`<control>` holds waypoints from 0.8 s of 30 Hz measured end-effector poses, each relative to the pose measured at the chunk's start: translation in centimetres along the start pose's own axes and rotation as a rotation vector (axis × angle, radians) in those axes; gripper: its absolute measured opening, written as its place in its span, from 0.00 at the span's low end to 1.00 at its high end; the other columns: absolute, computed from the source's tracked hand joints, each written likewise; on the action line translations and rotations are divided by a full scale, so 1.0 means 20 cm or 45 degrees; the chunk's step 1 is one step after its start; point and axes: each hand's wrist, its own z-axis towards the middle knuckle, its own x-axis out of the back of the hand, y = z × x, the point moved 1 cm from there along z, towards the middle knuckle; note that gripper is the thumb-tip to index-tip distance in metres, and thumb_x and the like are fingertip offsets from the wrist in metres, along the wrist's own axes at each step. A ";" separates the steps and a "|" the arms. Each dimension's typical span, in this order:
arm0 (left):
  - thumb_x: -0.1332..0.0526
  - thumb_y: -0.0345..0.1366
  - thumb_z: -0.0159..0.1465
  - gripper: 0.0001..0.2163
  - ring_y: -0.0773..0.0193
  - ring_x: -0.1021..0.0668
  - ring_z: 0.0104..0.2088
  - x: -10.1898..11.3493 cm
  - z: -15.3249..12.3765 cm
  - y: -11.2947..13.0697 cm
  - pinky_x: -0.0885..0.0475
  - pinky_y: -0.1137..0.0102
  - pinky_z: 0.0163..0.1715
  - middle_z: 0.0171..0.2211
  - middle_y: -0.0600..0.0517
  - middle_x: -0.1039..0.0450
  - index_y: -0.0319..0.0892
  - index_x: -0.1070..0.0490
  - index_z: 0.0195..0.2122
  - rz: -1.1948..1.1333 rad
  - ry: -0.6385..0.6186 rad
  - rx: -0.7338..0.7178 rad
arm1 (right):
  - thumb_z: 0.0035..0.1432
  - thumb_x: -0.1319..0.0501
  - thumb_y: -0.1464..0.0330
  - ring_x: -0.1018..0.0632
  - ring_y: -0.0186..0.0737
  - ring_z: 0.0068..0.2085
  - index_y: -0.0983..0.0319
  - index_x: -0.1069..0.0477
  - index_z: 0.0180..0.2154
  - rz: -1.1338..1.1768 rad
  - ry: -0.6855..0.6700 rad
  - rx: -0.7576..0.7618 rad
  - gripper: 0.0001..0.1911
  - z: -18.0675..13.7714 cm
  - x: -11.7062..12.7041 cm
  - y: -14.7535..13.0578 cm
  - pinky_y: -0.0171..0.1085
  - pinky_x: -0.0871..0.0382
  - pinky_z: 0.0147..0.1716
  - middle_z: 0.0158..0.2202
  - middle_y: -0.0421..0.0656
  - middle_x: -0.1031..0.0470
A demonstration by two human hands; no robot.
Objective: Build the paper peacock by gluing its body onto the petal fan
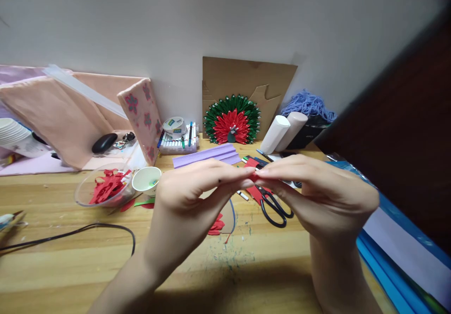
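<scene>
My left hand (199,187) and my right hand (317,187) meet fingertip to fingertip above the middle of the table. Both are closed in a pinch on a small red piece (254,176), mostly hidden by the fingers; its material is too small to tell. Below and behind them lie black-handled scissors (273,210) and a sheet of red paper (252,192). Partly covered by my left forearm, a cardboard round (230,215) with a blue edge carries red petal-like pieces (216,224).
At the left stand a clear bowl of red strips (109,187) and a paper cup (147,181). A black cable (88,227) crosses the table. Behind are purple paper (207,155), a marker box (179,142) and a red-green peacock craft (232,121) against cardboard (243,76).
</scene>
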 end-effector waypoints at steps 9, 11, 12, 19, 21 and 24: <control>0.36 0.28 0.58 0.09 0.73 0.22 0.31 0.02 0.00 -0.01 0.27 0.80 0.32 0.34 0.54 0.21 0.43 0.24 0.40 0.396 -0.042 -0.191 | 0.50 0.34 0.76 0.20 0.39 0.30 0.55 0.23 0.37 -0.211 0.013 0.076 0.13 0.00 0.01 -0.01 0.37 0.24 0.30 0.31 0.37 0.20; 0.36 0.29 0.58 0.09 0.74 0.23 0.31 0.02 0.01 -0.01 0.28 0.82 0.33 0.34 0.53 0.21 0.41 0.24 0.40 0.482 -0.042 -0.241 | 0.50 0.34 0.76 0.20 0.39 0.30 0.55 0.23 0.37 -0.230 0.015 0.087 0.12 0.00 0.00 -0.01 0.37 0.24 0.31 0.31 0.38 0.20; 0.36 0.29 0.58 0.08 0.74 0.23 0.31 0.02 0.01 -0.01 0.28 0.82 0.33 0.34 0.53 0.21 0.41 0.24 0.40 0.510 -0.044 -0.266 | 0.50 0.34 0.76 0.21 0.38 0.30 0.55 0.24 0.36 -0.235 0.018 0.090 0.12 0.00 0.00 -0.01 0.37 0.24 0.31 0.31 0.38 0.20; 0.36 0.28 0.58 0.10 0.72 0.22 0.33 0.02 0.01 0.00 0.26 0.79 0.34 0.35 0.52 0.21 0.42 0.24 0.41 0.441 -0.070 -0.278 | 0.50 0.34 0.76 0.21 0.37 0.29 0.57 0.24 0.36 -0.191 0.078 0.129 0.11 0.00 -0.02 0.00 0.36 0.25 0.30 0.30 0.38 0.21; 0.36 0.27 0.58 0.10 0.70 0.21 0.33 0.02 0.02 -0.01 0.26 0.77 0.34 0.35 0.53 0.21 0.43 0.24 0.41 0.318 -0.063 -0.213 | 0.50 0.34 0.77 0.21 0.37 0.29 0.57 0.24 0.36 -0.144 0.098 0.142 0.11 0.00 -0.03 0.00 0.36 0.25 0.30 0.30 0.38 0.21; 0.37 0.25 0.57 0.11 0.68 0.21 0.34 0.00 0.02 -0.01 0.24 0.74 0.35 0.33 0.52 0.21 0.43 0.24 0.40 0.113 -0.030 -0.147 | 0.50 0.34 0.78 0.22 0.37 0.30 0.57 0.24 0.37 -0.064 0.097 0.107 0.13 0.00 -0.02 0.00 0.37 0.25 0.31 0.30 0.39 0.21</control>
